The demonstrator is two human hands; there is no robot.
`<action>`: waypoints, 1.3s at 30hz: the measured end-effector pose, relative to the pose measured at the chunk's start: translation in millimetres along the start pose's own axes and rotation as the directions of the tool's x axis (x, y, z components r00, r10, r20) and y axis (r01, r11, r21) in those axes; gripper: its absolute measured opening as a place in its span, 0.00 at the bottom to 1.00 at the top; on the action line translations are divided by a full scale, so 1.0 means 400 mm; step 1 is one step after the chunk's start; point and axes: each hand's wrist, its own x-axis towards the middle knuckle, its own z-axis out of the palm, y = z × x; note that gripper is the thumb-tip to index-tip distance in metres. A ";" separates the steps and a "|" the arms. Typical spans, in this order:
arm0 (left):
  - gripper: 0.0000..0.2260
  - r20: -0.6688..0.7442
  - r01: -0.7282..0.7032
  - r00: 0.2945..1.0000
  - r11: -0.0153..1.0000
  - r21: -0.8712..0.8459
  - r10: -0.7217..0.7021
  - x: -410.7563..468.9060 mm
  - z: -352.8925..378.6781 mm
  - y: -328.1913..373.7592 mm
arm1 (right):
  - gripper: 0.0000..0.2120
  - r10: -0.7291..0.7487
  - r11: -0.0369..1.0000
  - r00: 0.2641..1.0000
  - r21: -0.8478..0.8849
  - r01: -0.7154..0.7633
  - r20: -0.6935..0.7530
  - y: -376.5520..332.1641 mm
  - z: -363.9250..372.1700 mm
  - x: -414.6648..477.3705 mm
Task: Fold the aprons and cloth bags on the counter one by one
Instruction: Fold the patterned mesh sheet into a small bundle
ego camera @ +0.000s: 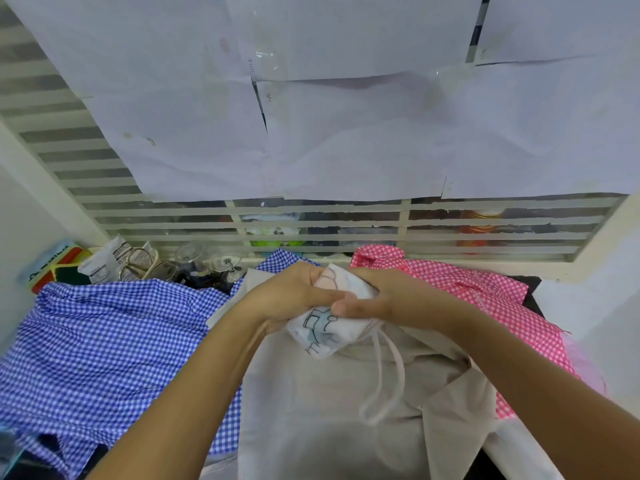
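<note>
At the left of the frame the blue checked apron (pixel 104 341) lay spread and rumpled, running to the left and lower edges of the picture, so no bare surface showed on that side. In the upper left, behind it, packets (pixel 104 261), scissors (pixel 136 263) and glasses (pixel 207 265) crowded the back edge. In the centre a beige cloth (pixel 311 410) covered the surface down to the bottom edge, its right border turned over in a slanting flap. Over it, at mid-frame, the left hand (pixel 291 296) and the right hand (pixel 384 299) met, both clenched around the white cloth bag (pixel 329 334), which was bunched between them. Its drawstring (pixel 391 375) hung in a loop onto the beige cloth. To the right the pink checked apron (pixel 485 292) lay crumpled, with a patch of dark counter (pixel 531 289) bare beyond it. Along the back ran a louvred window (pixel 346 223), its upper part covered by paper sheets (pixel 346 133).
</note>
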 end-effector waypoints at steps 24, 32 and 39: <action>0.22 -0.558 -0.114 0.814 0.985 0.126 0.165 0.089 0.115 0.000 | 0.28 0.099 0.690 0.974 0.719 0.080 -0.204 0.122 -0.033 0.027; 0.20 -0.520 -0.221 0.832 0.745 -0.630 -0.194 0.096 0.197 -0.036 | 0.10 0.194 0.853 0.852 0.512 0.099 -0.487 0.144 -0.007 0.029; 0.13 -0.674 -0.463 0.708 0.861 -0.213 0.213 0.090 0.223 0.015 | 0.06 0.004 0.982 0.609 0.120 0.149 -0.793 0.111 0.056 0.044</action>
